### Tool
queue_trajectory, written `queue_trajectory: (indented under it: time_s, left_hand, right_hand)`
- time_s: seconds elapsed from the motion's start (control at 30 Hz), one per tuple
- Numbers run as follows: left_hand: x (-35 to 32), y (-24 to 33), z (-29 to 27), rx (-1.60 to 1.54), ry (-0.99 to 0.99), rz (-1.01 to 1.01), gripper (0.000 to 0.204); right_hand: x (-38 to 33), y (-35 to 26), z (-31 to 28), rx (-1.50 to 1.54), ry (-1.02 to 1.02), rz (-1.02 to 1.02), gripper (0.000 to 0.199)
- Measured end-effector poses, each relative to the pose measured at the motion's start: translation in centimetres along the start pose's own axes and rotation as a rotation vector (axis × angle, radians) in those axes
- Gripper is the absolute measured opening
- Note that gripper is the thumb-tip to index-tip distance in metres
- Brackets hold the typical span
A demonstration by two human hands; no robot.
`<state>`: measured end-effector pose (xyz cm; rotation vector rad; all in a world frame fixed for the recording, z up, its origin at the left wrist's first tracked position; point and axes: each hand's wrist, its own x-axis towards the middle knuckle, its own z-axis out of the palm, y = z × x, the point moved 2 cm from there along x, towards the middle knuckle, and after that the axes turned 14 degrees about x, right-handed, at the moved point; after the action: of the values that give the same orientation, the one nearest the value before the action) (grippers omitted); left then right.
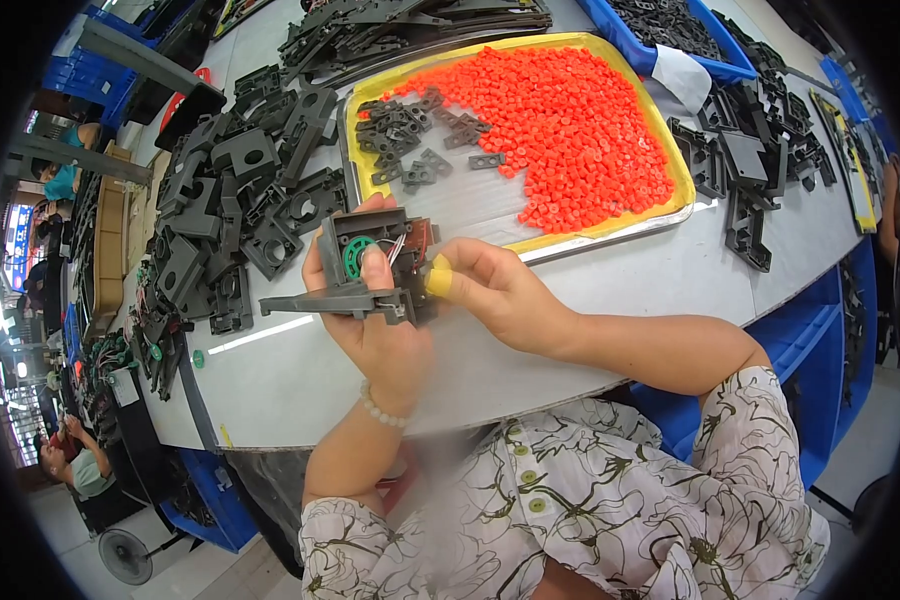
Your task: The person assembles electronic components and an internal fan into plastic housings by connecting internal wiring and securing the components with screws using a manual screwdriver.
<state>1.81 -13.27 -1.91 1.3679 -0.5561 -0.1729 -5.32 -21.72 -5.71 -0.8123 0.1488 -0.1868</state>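
Note:
My left hand (380, 345) is wrapped round a black plastic housing (320, 300), holding it tilted above the table's near part, its thumb pressing inside. Within the housing sit a green round part (355, 256), thin white and dark wires (398, 246) and a reddish-brown board (417, 238). At the housing's right side, my right hand (505, 300) is closed in a pinch, with a yellow finger cover (439, 277) on one digit. What those fingertips grip is hidden.
Beyond my hands lies a yellow-lined tray (685, 190) of small red caps (590, 130) and dark clips (395, 130). Black housings (240, 160) are heaped at left, more black parts (745, 160) at right. A blue bin (735, 65) stands far right. Co-workers sit at left.

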Motion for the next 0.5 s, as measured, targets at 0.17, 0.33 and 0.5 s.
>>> queue_trajectory:
  time_s: [0.17,0.33,0.5]
  left_hand:
    - [0.39,-0.04,-0.07,0.008,-0.009,0.035,0.036]
    - [0.41,0.01,0.13,0.005,-0.011,0.045,0.035]
    - [0.43,0.08,0.16,-0.019,0.002,0.013,0.035]
  right_hand:
    - [0.15,-0.49,-0.09,0.115,-0.056,0.127,0.019]
    - [0.0,-0.75,-0.27,0.073,-0.061,0.089,0.02]
    - [0.0,-0.77,-0.09,0.044,-0.046,0.041,0.02]
